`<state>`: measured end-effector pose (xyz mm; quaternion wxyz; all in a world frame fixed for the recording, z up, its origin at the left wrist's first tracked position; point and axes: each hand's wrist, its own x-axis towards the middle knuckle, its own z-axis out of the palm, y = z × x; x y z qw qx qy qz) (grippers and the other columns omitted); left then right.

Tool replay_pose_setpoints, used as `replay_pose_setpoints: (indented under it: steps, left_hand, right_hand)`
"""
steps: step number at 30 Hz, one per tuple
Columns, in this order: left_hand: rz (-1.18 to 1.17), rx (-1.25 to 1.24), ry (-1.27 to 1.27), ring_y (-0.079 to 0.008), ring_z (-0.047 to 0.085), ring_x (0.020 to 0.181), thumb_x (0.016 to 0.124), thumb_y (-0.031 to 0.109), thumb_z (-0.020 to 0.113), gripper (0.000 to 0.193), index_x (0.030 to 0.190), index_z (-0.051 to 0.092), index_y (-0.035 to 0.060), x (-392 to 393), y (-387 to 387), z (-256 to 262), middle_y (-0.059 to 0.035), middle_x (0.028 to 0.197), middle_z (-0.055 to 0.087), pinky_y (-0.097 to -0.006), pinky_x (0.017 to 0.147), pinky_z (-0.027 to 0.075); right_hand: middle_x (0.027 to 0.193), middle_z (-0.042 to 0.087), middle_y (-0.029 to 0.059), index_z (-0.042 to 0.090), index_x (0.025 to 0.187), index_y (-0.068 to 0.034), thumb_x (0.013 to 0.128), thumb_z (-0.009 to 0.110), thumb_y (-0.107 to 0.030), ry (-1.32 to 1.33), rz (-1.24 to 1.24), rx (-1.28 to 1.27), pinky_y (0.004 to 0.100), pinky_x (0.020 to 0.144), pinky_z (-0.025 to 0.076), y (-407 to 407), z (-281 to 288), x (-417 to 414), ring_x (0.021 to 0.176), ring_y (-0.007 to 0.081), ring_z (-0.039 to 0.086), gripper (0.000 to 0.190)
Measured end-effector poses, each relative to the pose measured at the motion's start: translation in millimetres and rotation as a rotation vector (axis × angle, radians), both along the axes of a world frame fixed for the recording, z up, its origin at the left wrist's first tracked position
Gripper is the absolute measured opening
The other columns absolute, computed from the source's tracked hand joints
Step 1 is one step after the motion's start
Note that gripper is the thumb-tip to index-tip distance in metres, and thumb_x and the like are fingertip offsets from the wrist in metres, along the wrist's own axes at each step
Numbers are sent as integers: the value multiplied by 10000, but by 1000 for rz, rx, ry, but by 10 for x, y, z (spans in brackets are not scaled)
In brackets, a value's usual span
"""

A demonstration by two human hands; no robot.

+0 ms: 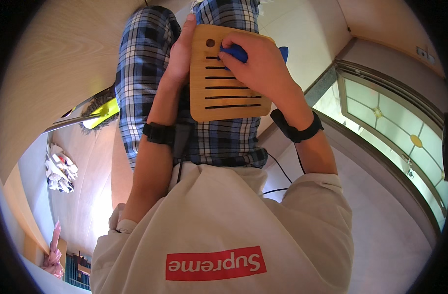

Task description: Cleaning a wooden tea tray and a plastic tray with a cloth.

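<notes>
A flat wooden board [227, 106] with rounded corners, a round hole and several dark parallel slots is held over my lap. My left hand [181, 53] grips its left edge, with the thumb along the side. My right hand [259, 68] lies over the board's upper right part and pinches a blue cloth [238, 53] against the surface near the topmost slots. Another bit of blue shows past the board's right edge. The right hand hides several slot ends. Below the board are my legs in blue plaid trousers [144, 73].
Black straps with thin cables circle both wrists. To the left are a wooden panel [62, 47], a yellow-green mop head [102, 113] with grey fringe, and a pile of crumpled paper [61, 169] on the floor. A glass-paned door [393, 110] stands at the right.
</notes>
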<state>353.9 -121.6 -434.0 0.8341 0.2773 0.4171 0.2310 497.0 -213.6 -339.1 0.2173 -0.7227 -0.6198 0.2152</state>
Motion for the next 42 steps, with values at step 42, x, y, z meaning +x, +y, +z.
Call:
replay_pose_setpoints:
  steps: [42]
  left_hand:
    - [-47, -11, 25, -183, 612, 1064, 982, 687, 552, 771, 1226, 701, -28, 29, 38, -225, -120, 1178, 692, -294, 972, 468]
  right_hand:
    - [915, 753, 110, 741, 1030, -123, 864, 760, -207, 32, -94, 6, 391, 753, 567, -72, 32, -131, 841, 338, 720, 187]
